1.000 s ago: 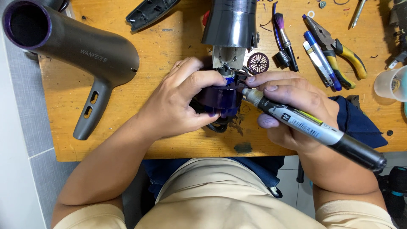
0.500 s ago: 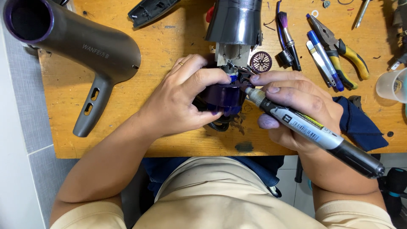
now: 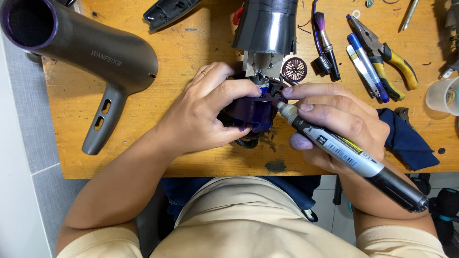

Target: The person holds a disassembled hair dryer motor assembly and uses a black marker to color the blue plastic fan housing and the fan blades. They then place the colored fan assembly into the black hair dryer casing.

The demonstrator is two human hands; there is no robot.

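Head view, left hand: the left hand (image 3: 205,114) is curled around a dark purple motor part (image 3: 251,113), which is pinched between thumb and fingers; a ring is worn on one finger.
Head view, right hand: the right hand (image 3: 339,122) is closed around a grey and black pen-shaped power tool (image 3: 351,155), gripped like a pen, its tip laid against the top of the purple part.
Head view, purple part: it is held just above the front middle of the wooden bench (image 3: 191,57), directly below a dark cylindrical housing (image 3: 267,26) that is seen at the far edge.
Head view, left of the hands: a grey hair dryer (image 3: 91,57) is laid on its side, nozzle toward the upper left corner, well apart from the left hand.
Head view, far side: a black plastic shell piece (image 3: 167,10) is seen near the top edge; a small round grille (image 3: 294,69) lies just beside the housing.
Head view, right of the hands: a small brush (image 3: 325,40), blue-tipped pens (image 3: 366,67) and yellow-handled pliers (image 3: 387,50) are laid side by side; a dark blue cloth (image 3: 406,141) lies touching the right hand's far side; a clear plastic cup (image 3: 442,95) is cut by the right edge.
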